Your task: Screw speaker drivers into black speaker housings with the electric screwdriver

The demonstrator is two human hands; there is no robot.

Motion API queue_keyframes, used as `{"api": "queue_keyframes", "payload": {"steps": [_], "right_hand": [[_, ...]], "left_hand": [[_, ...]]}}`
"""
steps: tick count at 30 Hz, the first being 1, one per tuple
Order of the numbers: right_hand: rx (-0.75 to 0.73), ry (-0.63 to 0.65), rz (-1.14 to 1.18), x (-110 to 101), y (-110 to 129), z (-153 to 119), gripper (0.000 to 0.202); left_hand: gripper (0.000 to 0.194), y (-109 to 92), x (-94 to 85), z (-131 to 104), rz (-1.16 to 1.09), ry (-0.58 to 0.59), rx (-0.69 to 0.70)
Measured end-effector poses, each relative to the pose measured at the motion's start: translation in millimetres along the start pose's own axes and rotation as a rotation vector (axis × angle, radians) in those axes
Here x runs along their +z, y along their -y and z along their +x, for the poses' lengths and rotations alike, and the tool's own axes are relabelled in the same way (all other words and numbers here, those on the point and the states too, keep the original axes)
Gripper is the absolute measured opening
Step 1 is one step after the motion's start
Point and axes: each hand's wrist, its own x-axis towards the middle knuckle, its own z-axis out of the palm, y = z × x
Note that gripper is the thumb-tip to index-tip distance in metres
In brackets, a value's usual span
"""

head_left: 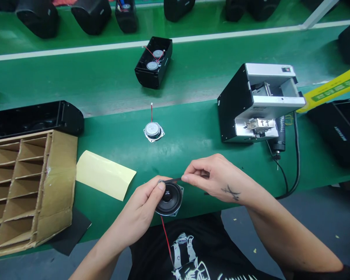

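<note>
My left hand point(147, 200) grips a small round speaker driver point(175, 202) by its rim, cone side up, near the table's front edge. A red wire point(166, 237) hangs from it toward my shirt. Between the thumb and fingers of my right hand point(212, 177) is one end of a thin black strip point(175, 179). The strip's other end lies along the driver's upper rim, beside my left thumb. Farther up the table a second speaker driver point(153, 131) rests magnet side up, its red wire pointing away from me.
A divided cardboard box point(58, 186) stands at left, beside a yellow backing sheet point(106, 175) and a black sheet point(71, 233). A black housing point(163, 72) holding two drivers sits beyond. At right are a silver-and-black machine point(233, 105), a power screwdriver point(280, 136) and a cable point(297, 155).
</note>
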Motion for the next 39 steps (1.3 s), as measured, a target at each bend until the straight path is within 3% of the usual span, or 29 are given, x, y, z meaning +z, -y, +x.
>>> {"api": "queue_keyframes", "payload": {"steps": [4,12,18,25,39], "right_hand": [[0.0,-0.014,-0.017,-0.4,-2.6,-1.8,0.023],[-0.036,-0.008,0.0,-2.2,-6.1,-1.2,0.022],[-0.028,-0.026,0.015,-0.3,-6.2,0.7,0.026],[-0.052,-0.039,0.038,2.8,-6.2,4.4,0.028],[-0.036,-0.051,0.066,2.9,-7.1,-2.5,0.027]], "left_hand": [[0.042,1.4,1.3,1.0,0.053,-0.035,-0.002],[0.031,0.3,2.0,-1.3,-0.155,0.016,-0.131],[0.034,6.7,-1.8,-8.3,-0.082,0.068,-0.142],[0.044,11.4,-2.3,-13.7,-0.169,0.122,-0.119],[0.04,12.9,1.3,-12.0,-0.247,0.117,-0.131]]}}
